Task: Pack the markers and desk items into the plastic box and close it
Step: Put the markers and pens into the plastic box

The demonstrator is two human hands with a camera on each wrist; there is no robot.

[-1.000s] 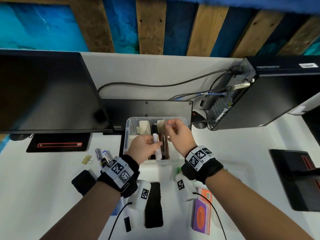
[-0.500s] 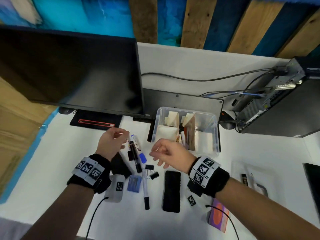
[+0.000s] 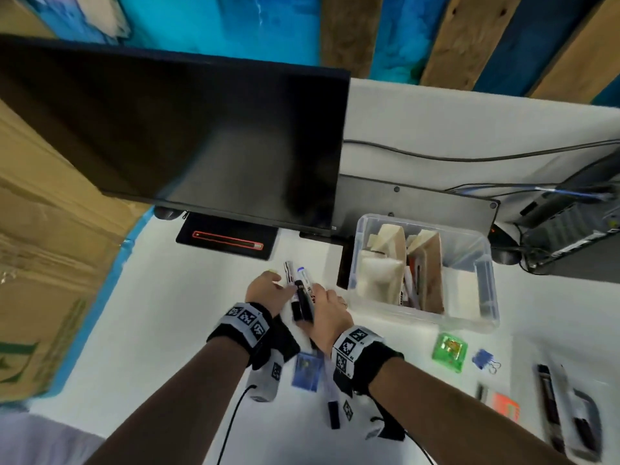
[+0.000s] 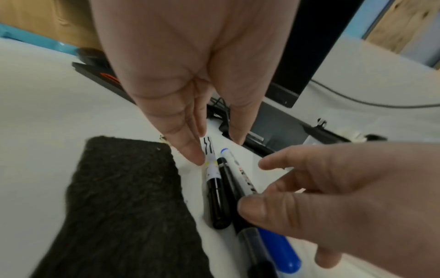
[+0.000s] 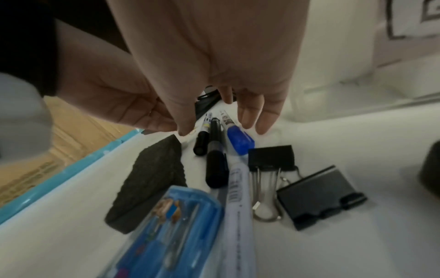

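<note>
The clear plastic box (image 3: 476, 317) stands open on the white desk, with markers and tan and white items inside. Left of it lie three markers side by side: a black-capped one (image 4: 213, 188), a black one (image 4: 227, 186) and a blue-capped one (image 5: 240, 140). My left hand (image 4: 214, 146) points down at them, and its fingertip (image 4: 192, 156) touches the black-capped marker. My right hand (image 5: 221, 124) hovers over them from the right with its fingers spread. It holds nothing. In the head view both hands (image 3: 278, 286) (image 3: 322, 293) flank the markers (image 3: 300, 290).
A black felt eraser (image 5: 152, 180), a blue case of clips (image 5: 166, 225), a white pen (image 5: 238, 197) and two black binder clips (image 5: 271, 156) lie near the wrists. A green case (image 3: 449, 352), a blue clip (image 3: 483, 359) and more pens lie right. The monitor (image 3: 201, 146) overhangs the back.
Both hands left the box and moved left to the markers on the desk. The left hand got there first, and the right followed. The head view swung left.
</note>
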